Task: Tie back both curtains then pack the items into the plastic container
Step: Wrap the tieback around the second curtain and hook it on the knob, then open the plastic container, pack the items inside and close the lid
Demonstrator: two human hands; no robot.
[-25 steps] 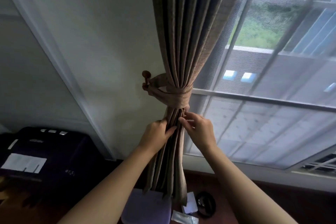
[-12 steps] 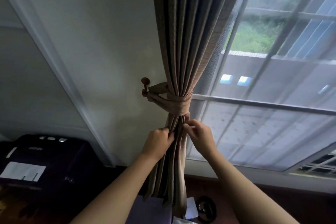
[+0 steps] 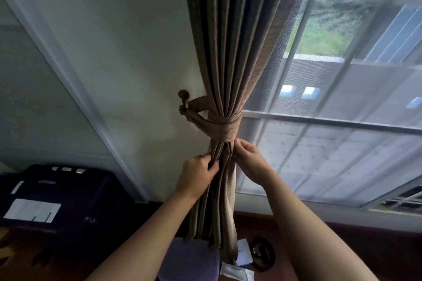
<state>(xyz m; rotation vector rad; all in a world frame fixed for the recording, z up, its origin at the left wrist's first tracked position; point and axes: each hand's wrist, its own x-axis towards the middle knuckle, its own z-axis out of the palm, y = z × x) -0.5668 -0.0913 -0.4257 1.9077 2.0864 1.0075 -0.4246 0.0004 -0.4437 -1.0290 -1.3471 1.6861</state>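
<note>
Pale wall fills the back, with a screened window (image 3: 342, 148) off to the right of both hands. Far left of the left hand and lower sits a dark case (image 3: 75, 203) with a white label (image 3: 32, 211). No text on the label is readable, and the small marks on the case are too blurred to make out.

Up and left of the left hand, a wooden hook (image 3: 183, 94) sticks out of the wall. The tieback band (image 3: 220, 126) loops from the hook round the curtain (image 3: 233, 52) and cinches it just above both hands, so this curtain looks tied already.

The left hand (image 3: 196, 173) has its fingers curled and its thumb pressed in, pinching the pleats on the left side of the bundle below the band. The right hand (image 3: 251, 157) sits slightly higher, right under the band, with its fingertips nipping the right edge fold. This is probably neatening, evening out the pleats so the bundle hangs straight under the tie.

Below the hands, near the curtain hem, floor items lie close together: a purple flat thing (image 3: 189, 260), a white card (image 3: 244, 254), a white packet (image 3: 236, 272) and a black round object (image 3: 262, 255). No print on any of them is legible. It is unclear whether the purple thing belongs to the plastic container. The second curtain is not in view, and packing has not started.
</note>
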